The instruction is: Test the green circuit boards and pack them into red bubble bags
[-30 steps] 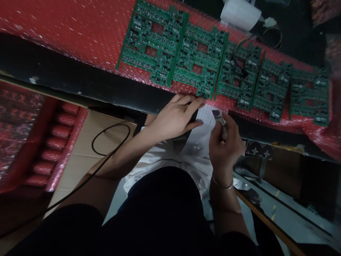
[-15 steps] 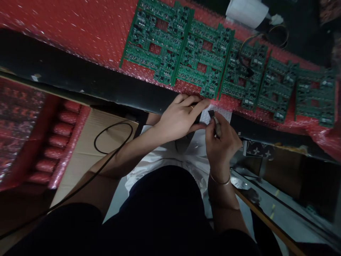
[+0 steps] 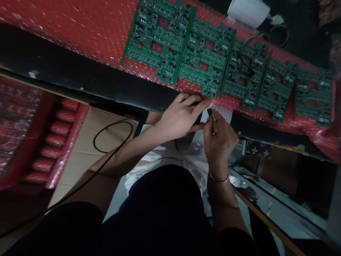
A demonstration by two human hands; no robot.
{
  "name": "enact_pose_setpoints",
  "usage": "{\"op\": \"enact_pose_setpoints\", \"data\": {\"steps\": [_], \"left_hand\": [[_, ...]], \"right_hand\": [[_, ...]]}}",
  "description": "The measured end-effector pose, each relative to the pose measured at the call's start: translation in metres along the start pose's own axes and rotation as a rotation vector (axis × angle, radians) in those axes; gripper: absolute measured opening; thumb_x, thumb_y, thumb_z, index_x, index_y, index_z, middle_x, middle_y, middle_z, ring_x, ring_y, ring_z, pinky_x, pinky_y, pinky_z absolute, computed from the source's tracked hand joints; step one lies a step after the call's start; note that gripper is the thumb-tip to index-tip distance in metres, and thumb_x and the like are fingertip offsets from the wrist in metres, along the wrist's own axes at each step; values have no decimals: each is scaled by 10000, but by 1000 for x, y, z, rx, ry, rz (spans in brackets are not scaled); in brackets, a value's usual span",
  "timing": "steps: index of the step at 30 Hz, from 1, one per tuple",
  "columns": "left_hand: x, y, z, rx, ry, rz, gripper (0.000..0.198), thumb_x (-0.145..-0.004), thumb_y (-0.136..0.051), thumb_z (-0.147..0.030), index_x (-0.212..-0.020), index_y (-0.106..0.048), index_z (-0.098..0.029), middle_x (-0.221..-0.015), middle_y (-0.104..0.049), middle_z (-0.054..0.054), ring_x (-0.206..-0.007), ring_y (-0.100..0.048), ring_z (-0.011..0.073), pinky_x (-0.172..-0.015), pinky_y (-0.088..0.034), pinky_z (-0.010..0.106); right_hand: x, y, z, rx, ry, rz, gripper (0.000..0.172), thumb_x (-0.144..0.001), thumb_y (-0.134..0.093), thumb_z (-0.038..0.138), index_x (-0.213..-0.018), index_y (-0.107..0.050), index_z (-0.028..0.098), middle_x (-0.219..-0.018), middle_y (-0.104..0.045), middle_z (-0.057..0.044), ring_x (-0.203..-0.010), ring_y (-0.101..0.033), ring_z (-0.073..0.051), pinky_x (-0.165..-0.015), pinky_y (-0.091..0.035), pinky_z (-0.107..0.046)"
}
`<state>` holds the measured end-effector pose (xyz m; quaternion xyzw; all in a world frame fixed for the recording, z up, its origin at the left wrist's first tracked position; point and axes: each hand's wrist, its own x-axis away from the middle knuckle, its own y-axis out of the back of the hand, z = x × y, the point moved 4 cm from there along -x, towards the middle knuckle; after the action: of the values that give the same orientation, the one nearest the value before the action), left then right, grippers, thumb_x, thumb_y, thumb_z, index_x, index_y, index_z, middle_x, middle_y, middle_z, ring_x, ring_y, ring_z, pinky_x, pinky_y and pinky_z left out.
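Observation:
At the front edge of the bench, my left hand (image 3: 179,115) has its fingers bent over the edge, with index finger and thumb on the left side of a printed white sheet (image 3: 225,114). The underside of that grip is hidden. My right hand (image 3: 220,140) is closed around a small tool (image 3: 214,124) with a dark flat tip and a lighter body; its exact kind is unclear. The tip is over the sheet, close to my left thumb. Just beyond both hands lie several green circuit board panels (image 3: 201,53) in a row.
Red bubble wrap (image 3: 87,35) lies under the panels. A dark cable with a connector (image 3: 249,71) rests on one panel, and a white roll (image 3: 248,12) is behind. Below left are a cardboard box (image 3: 76,153), a looped black cable (image 3: 132,131) and red padded packaging (image 3: 57,138).
My right hand and its tool have shifted slightly left and downward, toward my left thumb. My left hand stays nearly in place. The camera view has moved a little.

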<state>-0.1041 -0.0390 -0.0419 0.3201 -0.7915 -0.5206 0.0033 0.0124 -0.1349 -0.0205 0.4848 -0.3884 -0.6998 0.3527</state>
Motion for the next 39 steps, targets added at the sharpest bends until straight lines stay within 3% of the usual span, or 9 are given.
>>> {"op": "enact_pose_setpoints", "data": {"steps": [15,39], "left_hand": [[0,4,-2,6,-17,60,669,-933,-740,-327,-1509,-473,-117,-1394,-655,183,-1348,-514,340,-1102,-386,483],[1,3,-1,-13,-9,31,636,-941,-735,-324,-1489,-475,-134,-1375,-647,180,-1338,-522,338,-1071,-414,469]], "right_hand": [[0,-1,8,83,1,61,367,-1061,-445,265,-1285,-712,152,-828,-734,-78,-852,-723,-201,-828,-529,-317],[21,4,12,78,64,-65,273,-1033,-520,226,-1230,-692,147,-902,-790,-67,-726,-739,-173,-843,-567,-349]]}}
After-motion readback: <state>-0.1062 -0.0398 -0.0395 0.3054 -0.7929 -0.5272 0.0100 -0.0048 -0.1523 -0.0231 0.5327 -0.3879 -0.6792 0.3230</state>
